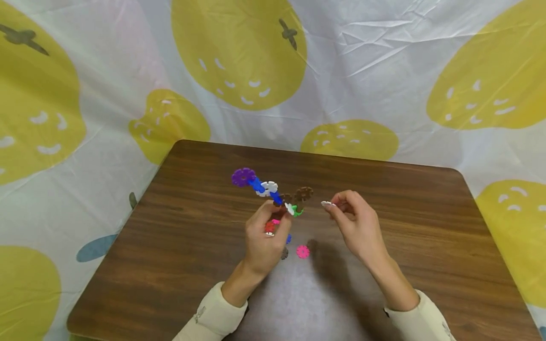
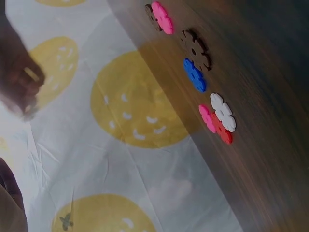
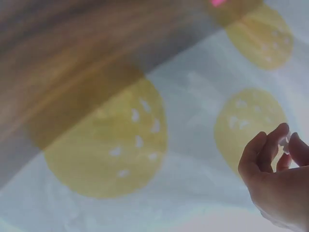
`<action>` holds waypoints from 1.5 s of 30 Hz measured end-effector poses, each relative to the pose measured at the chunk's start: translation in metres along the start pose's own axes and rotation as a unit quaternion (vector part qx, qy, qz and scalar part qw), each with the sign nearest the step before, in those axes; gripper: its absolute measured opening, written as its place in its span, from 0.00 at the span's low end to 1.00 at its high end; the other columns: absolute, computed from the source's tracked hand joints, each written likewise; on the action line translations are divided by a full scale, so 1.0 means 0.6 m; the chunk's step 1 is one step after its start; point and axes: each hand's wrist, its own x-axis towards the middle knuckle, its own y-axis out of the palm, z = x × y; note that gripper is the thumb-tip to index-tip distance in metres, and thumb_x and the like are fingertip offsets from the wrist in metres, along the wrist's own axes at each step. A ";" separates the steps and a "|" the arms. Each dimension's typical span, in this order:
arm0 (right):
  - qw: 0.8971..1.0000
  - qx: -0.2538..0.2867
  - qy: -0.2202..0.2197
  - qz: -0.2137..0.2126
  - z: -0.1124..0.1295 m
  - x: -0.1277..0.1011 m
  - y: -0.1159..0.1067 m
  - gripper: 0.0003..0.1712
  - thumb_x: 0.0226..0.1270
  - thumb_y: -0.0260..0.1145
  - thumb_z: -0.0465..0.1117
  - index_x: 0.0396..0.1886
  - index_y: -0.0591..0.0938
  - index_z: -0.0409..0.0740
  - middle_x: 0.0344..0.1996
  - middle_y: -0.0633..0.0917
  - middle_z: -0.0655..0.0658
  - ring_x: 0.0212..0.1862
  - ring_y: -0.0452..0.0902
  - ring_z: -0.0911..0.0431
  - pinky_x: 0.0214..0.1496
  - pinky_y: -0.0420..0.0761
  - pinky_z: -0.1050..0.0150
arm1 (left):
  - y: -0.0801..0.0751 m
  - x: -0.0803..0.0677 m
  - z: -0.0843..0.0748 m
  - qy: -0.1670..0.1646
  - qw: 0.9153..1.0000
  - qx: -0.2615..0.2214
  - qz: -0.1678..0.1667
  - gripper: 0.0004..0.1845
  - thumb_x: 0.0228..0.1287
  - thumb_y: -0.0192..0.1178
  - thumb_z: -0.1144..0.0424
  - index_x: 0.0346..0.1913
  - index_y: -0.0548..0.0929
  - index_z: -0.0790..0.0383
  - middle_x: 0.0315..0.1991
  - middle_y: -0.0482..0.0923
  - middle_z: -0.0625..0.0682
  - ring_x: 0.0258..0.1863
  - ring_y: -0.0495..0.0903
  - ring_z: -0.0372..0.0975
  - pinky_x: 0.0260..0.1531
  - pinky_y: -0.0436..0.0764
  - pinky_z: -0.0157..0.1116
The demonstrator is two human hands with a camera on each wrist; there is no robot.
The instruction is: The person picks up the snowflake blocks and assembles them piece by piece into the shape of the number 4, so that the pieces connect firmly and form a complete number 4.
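My left hand (image 1: 263, 244) holds up a chain of slotted plastic flower discs above the table, pinching it near its lower end. A purple disc (image 1: 243, 177) tops the chain at the far left. Below it come blue pieces, a white disc (image 1: 268, 188), brown discs (image 1: 304, 193) and a green disc (image 1: 297, 212). Apart from the chain, on its right, my right hand (image 1: 361, 229) pinches a loose white disc (image 1: 327, 203) between thumb and fingertips. That disc shows only partly between the fingers in the right wrist view.
Loose discs lie on the brown wooden table (image 1: 192, 189) under and behind the left hand: pink (image 1: 303, 251), brown (image 2: 195, 50), blue (image 2: 194, 75), white (image 2: 223, 112) and red (image 2: 223, 133). A fruit-patterned cloth (image 1: 264, 128) hangs around the table.
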 end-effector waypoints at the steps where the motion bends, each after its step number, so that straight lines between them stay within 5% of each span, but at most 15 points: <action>1: 1.000 0.004 -0.011 -0.013 0.008 0.002 -0.007 0.06 0.68 0.72 0.35 0.37 0.82 0.42 0.30 0.84 0.48 0.31 0.81 0.63 0.34 0.80 0.77 | 0.001 0.000 0.000 0.000 1.000 0.000 0.001 0.07 0.57 0.61 0.83 0.36 0.81 0.71 0.31 0.82 0.60 0.29 0.83 0.44 0.32 0.87 0.32; 10: 0.995 0.045 -0.049 -0.073 0.070 0.006 -0.049 0.05 0.66 0.73 0.34 0.38 0.84 0.42 0.24 0.84 0.56 0.25 0.80 0.64 0.29 0.79 0.76 | 0.010 -0.003 0.003 0.012 1.000 0.017 0.016 0.09 0.55 0.62 0.84 0.35 0.81 0.69 0.30 0.83 0.57 0.28 0.84 0.45 0.33 0.87 0.32; 20: 0.986 0.031 -0.125 -0.105 0.110 0.014 -0.060 0.08 0.64 0.73 0.30 0.40 0.83 0.36 0.17 0.82 0.49 0.21 0.75 0.68 0.28 0.76 0.78 | 0.019 -0.010 0.001 0.025 0.999 0.008 0.027 0.05 0.58 0.62 0.81 0.35 0.81 0.72 0.31 0.83 0.58 0.28 0.83 0.44 0.34 0.87 0.31; 30: 0.982 -0.025 -0.152 -0.107 0.128 0.019 -0.059 0.11 0.68 0.70 0.32 0.49 0.85 0.37 0.24 0.86 0.48 0.29 0.77 0.71 0.33 0.72 0.79 | 0.025 -0.010 -0.005 0.025 0.999 0.014 0.033 0.05 0.59 0.62 0.81 0.36 0.81 0.71 0.32 0.83 0.58 0.28 0.84 0.44 0.34 0.87 0.31; 45: 0.971 -0.073 -0.206 -0.098 0.128 0.021 -0.050 0.10 0.65 0.71 0.30 0.46 0.87 0.39 0.24 0.88 0.47 0.27 0.81 0.61 0.27 0.71 0.77 | 0.027 -0.006 -0.005 0.044 0.998 0.003 0.040 0.03 0.68 0.61 0.74 0.36 0.81 0.70 0.32 0.84 0.58 0.29 0.85 0.44 0.35 0.88 0.31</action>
